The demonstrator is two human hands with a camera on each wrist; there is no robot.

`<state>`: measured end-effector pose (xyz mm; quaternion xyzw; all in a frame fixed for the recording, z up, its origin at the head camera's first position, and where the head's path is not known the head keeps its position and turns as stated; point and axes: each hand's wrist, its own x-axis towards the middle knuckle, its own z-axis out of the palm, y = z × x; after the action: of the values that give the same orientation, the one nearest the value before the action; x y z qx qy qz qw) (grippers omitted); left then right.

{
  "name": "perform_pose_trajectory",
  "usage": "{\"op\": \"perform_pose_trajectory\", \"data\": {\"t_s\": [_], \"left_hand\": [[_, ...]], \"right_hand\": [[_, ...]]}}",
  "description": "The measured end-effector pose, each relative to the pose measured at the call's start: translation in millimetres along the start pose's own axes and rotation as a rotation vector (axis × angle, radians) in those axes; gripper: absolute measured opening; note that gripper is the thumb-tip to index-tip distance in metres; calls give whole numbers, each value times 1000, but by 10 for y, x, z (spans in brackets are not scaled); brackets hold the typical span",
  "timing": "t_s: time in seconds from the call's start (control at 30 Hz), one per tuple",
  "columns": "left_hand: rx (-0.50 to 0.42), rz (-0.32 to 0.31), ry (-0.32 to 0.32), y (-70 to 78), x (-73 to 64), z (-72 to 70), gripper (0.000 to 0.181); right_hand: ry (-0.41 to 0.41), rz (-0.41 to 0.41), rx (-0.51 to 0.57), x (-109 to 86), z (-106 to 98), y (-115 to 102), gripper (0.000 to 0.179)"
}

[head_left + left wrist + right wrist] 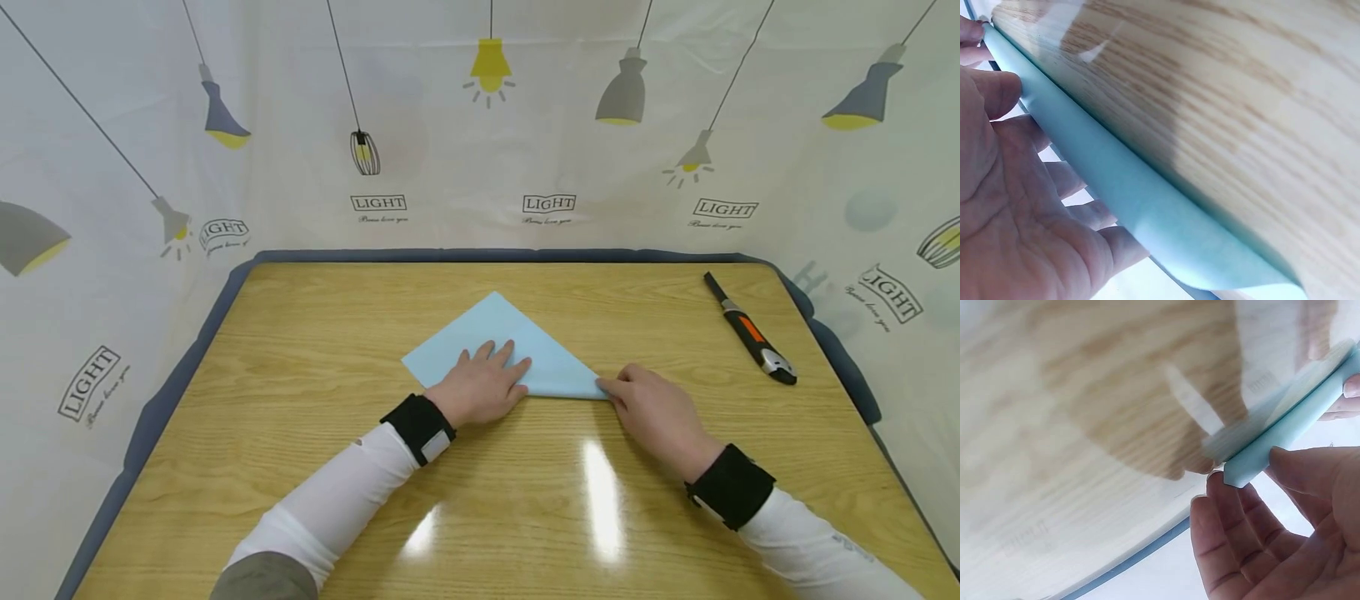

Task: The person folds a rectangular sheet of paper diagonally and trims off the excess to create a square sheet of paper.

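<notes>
A light blue sheet of paper point(517, 325) lies folded on the table, its peak towards the far edge and its fold towards me. My left hand point(483, 387) rests on the sheet's near left part with its fingers spread. At the sheet's right corner, the thumb and fingers of my right hand point(663, 412) pinch the tip. In the left wrist view the folded edge of the paper point(1110, 169) looks rounded, not creased flat. The right wrist view shows the narrow paper tip point(1247, 465) between thumb and fingers. Part of the sheet is hidden under my left hand.
A black and orange utility knife point(753, 333) lies on the right side of the wooden table point(315, 317). Dark blue edging point(450, 255) borders the tabletop. Behind it hangs a white cloth point(442, 167) printed with lamps.
</notes>
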<state>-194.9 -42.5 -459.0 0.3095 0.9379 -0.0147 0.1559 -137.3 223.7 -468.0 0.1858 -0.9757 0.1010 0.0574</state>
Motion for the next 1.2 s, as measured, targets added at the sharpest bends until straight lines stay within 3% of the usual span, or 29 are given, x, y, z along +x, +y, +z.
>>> {"op": "perform_pose_trajectory", "data": {"t_s": [1.2], "left_hand": [[14, 2, 8, -9, 17, 41, 53]], "right_hand": [[-41, -31, -31, 0, 35, 17, 29]]}}
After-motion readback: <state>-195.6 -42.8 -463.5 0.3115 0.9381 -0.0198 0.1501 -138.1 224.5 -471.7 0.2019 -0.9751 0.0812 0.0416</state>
